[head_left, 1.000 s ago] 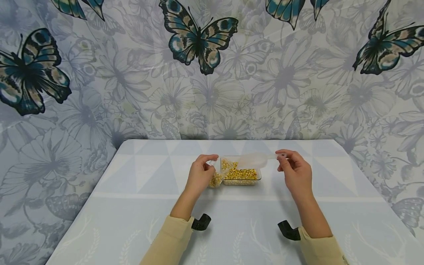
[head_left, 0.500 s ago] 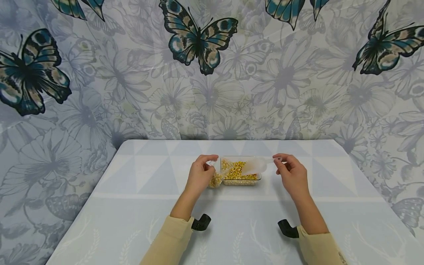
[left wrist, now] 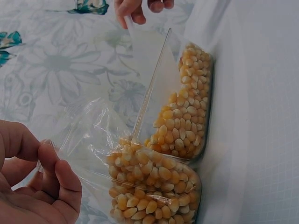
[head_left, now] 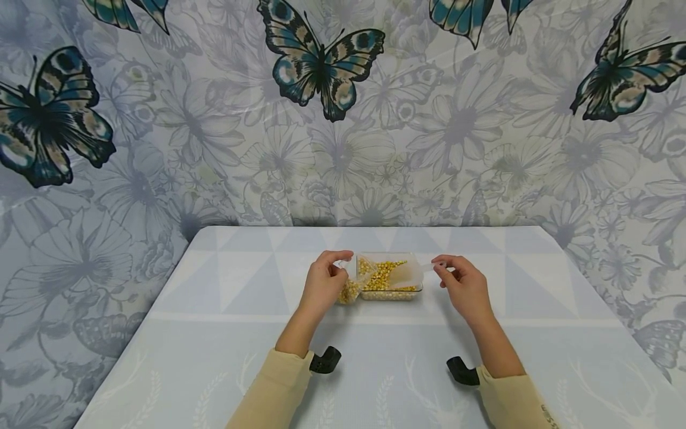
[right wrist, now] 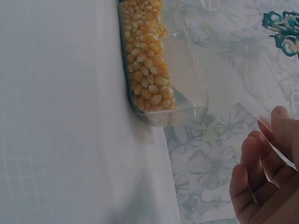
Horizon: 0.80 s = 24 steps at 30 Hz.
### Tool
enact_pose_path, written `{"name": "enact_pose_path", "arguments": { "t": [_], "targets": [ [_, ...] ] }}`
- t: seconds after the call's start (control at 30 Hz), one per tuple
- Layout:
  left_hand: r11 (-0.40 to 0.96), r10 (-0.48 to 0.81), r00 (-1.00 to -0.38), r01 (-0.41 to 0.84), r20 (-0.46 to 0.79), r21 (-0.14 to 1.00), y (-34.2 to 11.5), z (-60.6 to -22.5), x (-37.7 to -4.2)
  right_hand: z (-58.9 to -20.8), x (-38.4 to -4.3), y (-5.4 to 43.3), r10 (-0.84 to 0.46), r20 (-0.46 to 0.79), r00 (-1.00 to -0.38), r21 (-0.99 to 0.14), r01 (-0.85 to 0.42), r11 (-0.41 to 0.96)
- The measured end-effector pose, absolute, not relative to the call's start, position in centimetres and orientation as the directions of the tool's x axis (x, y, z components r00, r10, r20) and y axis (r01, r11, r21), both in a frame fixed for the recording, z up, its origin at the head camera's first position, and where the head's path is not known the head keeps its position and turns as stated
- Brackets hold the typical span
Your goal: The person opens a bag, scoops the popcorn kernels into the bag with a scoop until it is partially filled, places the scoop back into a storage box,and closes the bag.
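A clear rectangular container (head_left: pixel 391 295) filled with yellow corn kernels (right wrist: pixel 147 74) stands on the table. Against its left end sits a clear plastic bag (left wrist: pixel 93 135), also with kernels in it. My left hand (head_left: pixel 320 283) pinches the upper edge of this bag between thumb and fingers. From the right, my right hand (head_left: pixel 466 289) pinches the thin handle of a translucent white plastic scoop (head_left: pixel 405 275). The scoop's wide blade slants down inside the container, its lower edge in among the kernels.
The pale, patterned table (head_left: pixel 257 345) ends just behind the container, where a butterfly-print cloth (head_left: pixel 343 173) hangs. Black wrist mounts (head_left: pixel 326 360) stick out from both sleeves over the table.
My right hand has moved left and down, bringing the scoop blade from above the container into the corn kernels. The left hand and the bag have stayed in place.
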<state>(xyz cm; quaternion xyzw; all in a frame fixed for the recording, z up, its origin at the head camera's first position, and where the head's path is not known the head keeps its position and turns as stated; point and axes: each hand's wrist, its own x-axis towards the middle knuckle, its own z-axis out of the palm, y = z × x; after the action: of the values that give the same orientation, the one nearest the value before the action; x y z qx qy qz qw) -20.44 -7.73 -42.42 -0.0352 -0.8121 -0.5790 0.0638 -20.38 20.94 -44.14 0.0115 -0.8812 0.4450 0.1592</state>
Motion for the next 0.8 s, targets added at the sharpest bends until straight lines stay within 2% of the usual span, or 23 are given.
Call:
{"name": "enact_pose_path", "arguments": {
  "t": [0.33,0.63,0.8],
  "targets": [
    [0.32,-0.011,-0.989,0.139,0.15,0.937,-7.9,-42.4,-20.3,-44.9,-20.7,21.0,0.082,0.304,-0.949,-0.752,-0.187,0.632],
    [0.325,-0.017,-0.99,0.129,0.142,0.937,-7.9,-42.5,-20.3,-45.8,-21.0,20.8,0.024,0.212,-0.977,-0.722,-0.14,0.678],
    [0.326,-0.016,-0.989,0.132,0.145,0.936,-7.9,-42.5,-20.5,-46.2,-20.9,20.5,0.012,0.203,-0.979,-0.714,-0.14,0.686]
  ]
}}
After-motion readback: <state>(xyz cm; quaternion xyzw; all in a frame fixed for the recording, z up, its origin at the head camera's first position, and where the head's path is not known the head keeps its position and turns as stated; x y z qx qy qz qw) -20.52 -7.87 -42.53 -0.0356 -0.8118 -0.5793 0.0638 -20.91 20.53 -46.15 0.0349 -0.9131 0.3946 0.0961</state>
